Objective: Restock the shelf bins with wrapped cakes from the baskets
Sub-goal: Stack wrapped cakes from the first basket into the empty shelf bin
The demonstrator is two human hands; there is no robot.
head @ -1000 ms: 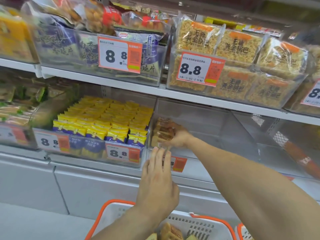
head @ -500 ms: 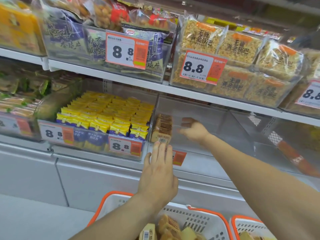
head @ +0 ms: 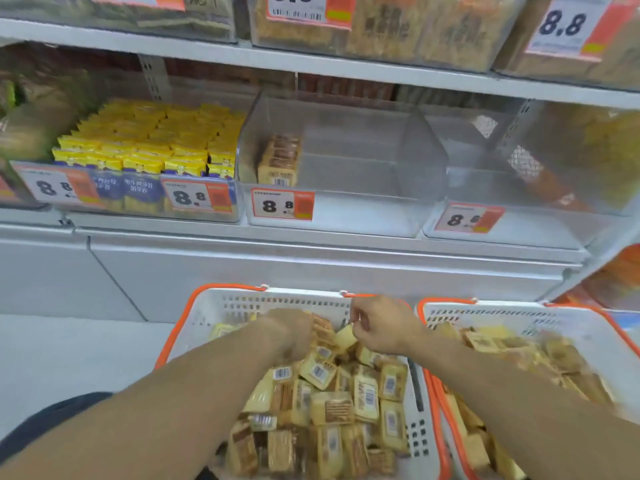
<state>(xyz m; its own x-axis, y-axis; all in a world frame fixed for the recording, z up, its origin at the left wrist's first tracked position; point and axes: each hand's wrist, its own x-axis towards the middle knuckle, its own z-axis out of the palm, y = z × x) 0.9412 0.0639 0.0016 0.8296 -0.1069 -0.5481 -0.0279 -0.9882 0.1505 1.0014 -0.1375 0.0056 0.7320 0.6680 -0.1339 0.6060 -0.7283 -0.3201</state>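
I am seeing both hands digging into the white orange-rimmed plastic basket [head: 221, 317], pick-up step: right hand [head: 382, 325] pinching a pale wrapped cake [head: 344, 337], left hand [head: 294, 332] curled among cakes, grip unclear; next probably calling for lifting cakes to the clear, nearly empty shelf bin [head: 346, 216].

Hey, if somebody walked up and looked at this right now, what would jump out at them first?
Probably the two orange-rimmed white baskets at the bottom, the left basket and the right basket, both heaped with wrapped cakes. Both hands are down in the left one, the left hand and the right hand among the cakes. Above, the clear shelf bin holds only a short row of cakes at its left side, beside a bin of yellow packets.
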